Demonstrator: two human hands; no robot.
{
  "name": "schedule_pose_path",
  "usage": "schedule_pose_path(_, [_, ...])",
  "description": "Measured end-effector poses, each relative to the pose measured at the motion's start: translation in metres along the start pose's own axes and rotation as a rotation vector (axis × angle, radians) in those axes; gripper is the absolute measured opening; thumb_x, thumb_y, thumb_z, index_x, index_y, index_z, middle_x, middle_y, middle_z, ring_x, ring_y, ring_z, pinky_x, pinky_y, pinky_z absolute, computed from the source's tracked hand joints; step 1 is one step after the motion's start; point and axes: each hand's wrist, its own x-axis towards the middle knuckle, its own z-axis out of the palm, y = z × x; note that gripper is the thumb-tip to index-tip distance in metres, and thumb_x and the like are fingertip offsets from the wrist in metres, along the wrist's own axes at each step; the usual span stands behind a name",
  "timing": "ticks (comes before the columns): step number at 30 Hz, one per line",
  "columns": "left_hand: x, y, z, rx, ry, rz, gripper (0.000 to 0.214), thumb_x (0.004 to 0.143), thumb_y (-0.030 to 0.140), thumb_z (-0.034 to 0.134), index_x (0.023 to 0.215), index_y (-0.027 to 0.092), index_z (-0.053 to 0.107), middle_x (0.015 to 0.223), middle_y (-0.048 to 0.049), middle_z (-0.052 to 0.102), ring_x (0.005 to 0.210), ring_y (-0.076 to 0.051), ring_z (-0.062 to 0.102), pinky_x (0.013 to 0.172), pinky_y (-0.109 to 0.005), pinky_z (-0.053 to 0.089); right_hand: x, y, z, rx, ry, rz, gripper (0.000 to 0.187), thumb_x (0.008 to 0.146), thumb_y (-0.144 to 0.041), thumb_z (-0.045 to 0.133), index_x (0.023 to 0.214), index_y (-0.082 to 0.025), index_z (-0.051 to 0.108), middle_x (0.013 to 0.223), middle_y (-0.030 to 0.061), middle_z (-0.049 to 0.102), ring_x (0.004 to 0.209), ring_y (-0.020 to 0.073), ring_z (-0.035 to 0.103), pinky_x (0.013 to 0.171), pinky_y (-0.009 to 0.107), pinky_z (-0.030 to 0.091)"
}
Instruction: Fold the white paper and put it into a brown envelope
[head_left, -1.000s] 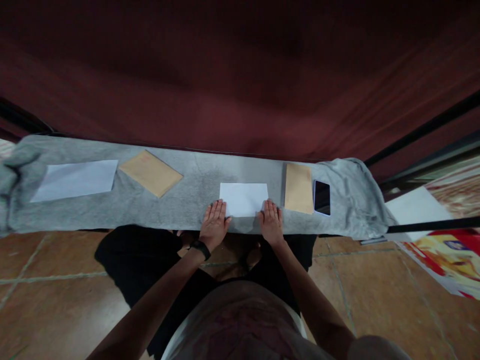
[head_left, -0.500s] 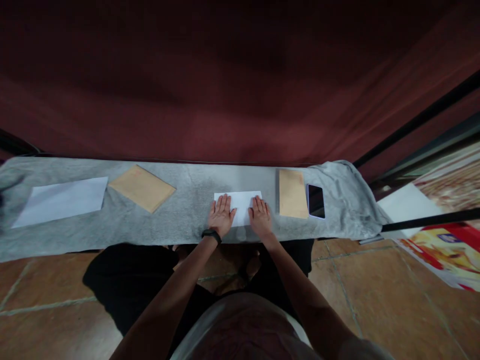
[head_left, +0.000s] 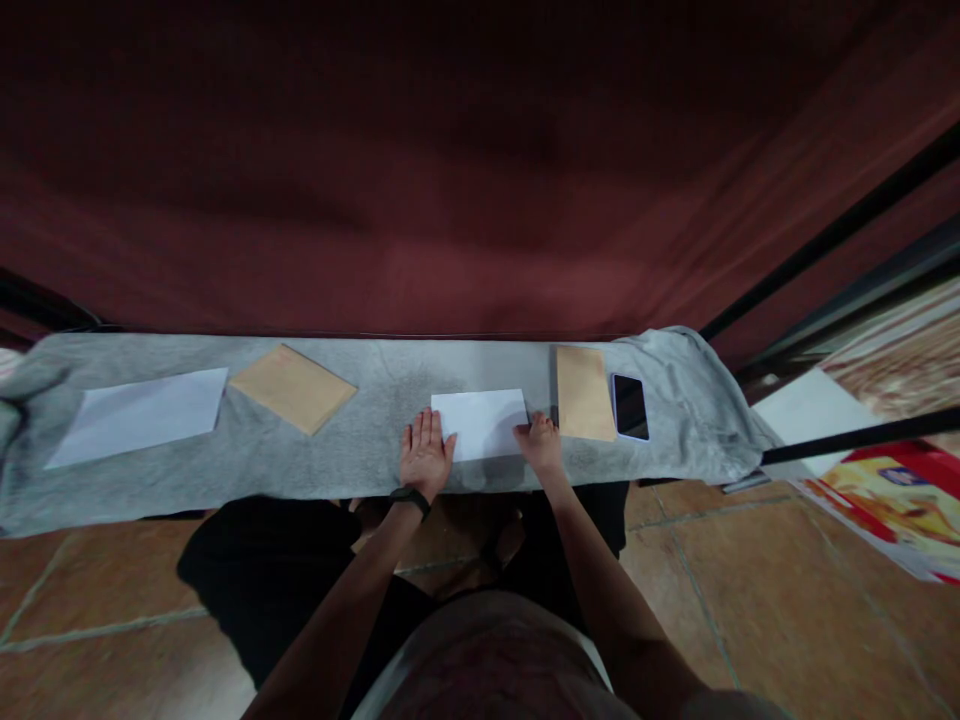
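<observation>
A folded sheet of white paper (head_left: 480, 425) lies flat on the grey cloth in front of me. My left hand (head_left: 426, 452) rests flat at its left edge, fingers stretched out and the thumb touching the paper; a dark band circles that wrist. At the right edge of the paper, my right hand (head_left: 540, 440) has its fingers curled, with the thumb at the paper's edge. Just right of that hand lies a brown envelope (head_left: 584, 394).
A phone (head_left: 630, 406) lies beside the right envelope. Further left are another brown envelope (head_left: 294, 388) and more white paper (head_left: 142, 415). Grey cloth (head_left: 390, 375) covers the narrow bench against a dark red curtain (head_left: 450, 250). A colourful box (head_left: 904, 500) stands at the right.
Both hands have slid outward from the top of the white paper to its side edges, uncovering its middle. The right fingers have gone from flat to curled. The view has shifted slightly.
</observation>
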Motion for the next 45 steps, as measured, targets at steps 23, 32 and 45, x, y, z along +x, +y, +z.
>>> schedule_pose_path(23, [-0.009, -0.034, -0.055, -0.763, 0.064, -0.167, 0.043, 0.095, 0.042, 0.050, 0.130, 0.021, 0.063, 0.142, -0.0090, 0.060, 0.135, -0.024, 0.052, 0.119, -0.046, 0.036, -0.057, -0.005, -0.039, 0.039, -0.214, -0.957, 0.025, 0.100, -0.019, 0.052, 0.110, -0.026, 0.073, 0.113, 0.0048, 0.074, 0.102, 0.0190, 0.068, 0.095, 0.033, 0.053])
schedule_pose_path(32, [-0.033, -0.035, -0.055, -0.663, -0.240, 0.172, 0.054, 0.081, 0.007, 0.043, 0.125, 0.026, 0.068, 0.136, -0.0035, 0.065, 0.133, -0.019, 0.054, 0.119, -0.049, 0.038, -0.054, -0.002, -0.043, 0.016, -0.175, -0.959, 0.023, 0.100, -0.020, 0.051, 0.111, -0.027, 0.071, 0.111, 0.0037, 0.074, 0.095, 0.0177, 0.070, 0.087, 0.029, 0.052])
schedule_pose_path(45, [-0.024, -0.044, -0.049, -0.583, -0.207, 0.205, 0.037, 0.088, 0.014, 0.048, 0.111, 0.027, 0.075, 0.127, -0.0040, 0.071, 0.122, -0.021, 0.063, 0.109, -0.047, 0.050, -0.051, -0.007, -0.026, 0.303, -0.326, -0.651, 0.039, 0.094, -0.018, 0.057, 0.132, -0.026, 0.061, 0.130, 0.0029, 0.069, 0.116, 0.0177, 0.066, 0.101, 0.034, 0.053])
